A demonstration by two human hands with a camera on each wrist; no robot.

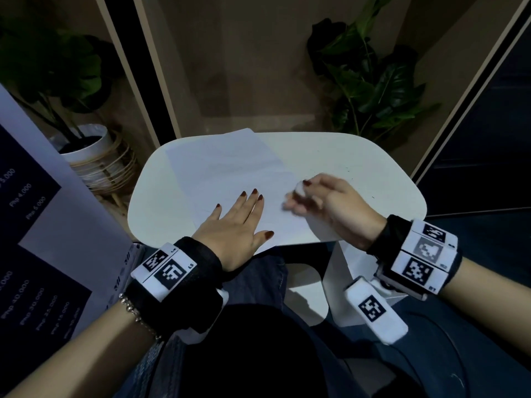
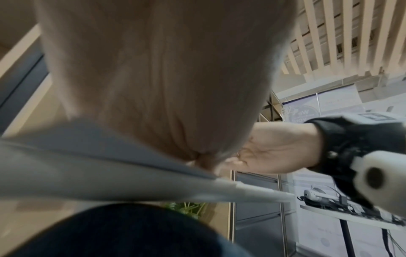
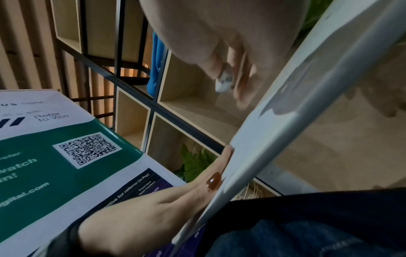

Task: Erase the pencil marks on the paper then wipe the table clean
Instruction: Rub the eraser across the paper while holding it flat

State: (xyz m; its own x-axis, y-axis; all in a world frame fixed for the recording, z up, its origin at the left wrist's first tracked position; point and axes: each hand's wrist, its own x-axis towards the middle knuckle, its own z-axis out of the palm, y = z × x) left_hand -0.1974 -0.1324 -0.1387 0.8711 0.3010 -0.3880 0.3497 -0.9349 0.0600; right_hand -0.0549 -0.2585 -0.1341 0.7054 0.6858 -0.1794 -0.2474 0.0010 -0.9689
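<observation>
A small white table (image 1: 359,168) with rounded corners carries a sheet of paper (image 1: 224,168), which lies on its left half with the far corner reaching past the back edge. Any pencil marks on the sheet are too faint to make out from the head camera. The left hand (image 1: 232,225) lies flat on the near part of the paper, fingers straight and slightly spread, pressing it down; in the left wrist view the palm fills most of the frame and hides the fingers. The right hand (image 1: 330,201), blurred, hovers at the paper's right edge with fingers curled, pinching a small white eraser (image 1: 300,187) between thumb and fingertips. From the right wrist the eraser (image 3: 224,81) shows grey smudges, though blur hides its exact shape. Tiny dark specks dot the bare tabletop to the right.
</observation>
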